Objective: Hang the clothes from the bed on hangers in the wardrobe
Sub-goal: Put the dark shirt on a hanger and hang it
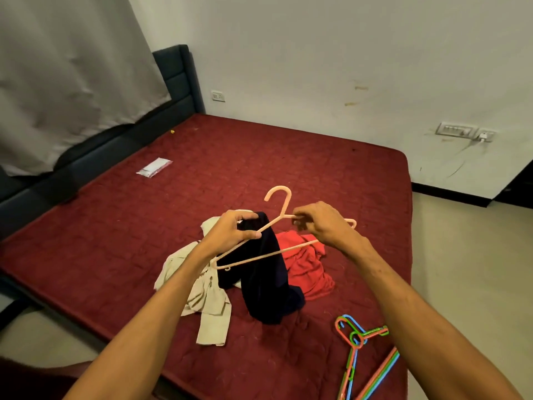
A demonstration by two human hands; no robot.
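I hold a pale pink hanger above the bed, hook pointing away from me. My left hand pinches the hanger's left arm together with the top of a dark navy garment, which hangs down from it onto the mattress. My right hand grips the hanger's right shoulder near the neck. Under them lie a beige garment on the left and a red garment on the right. The wardrobe is out of view.
A bunch of red, green and blue hangers lies at the bed's near right corner. A small plastic packet rests further back on the maroon mattress. The dark headboard and a grey curtain are to the left, the white wall behind.
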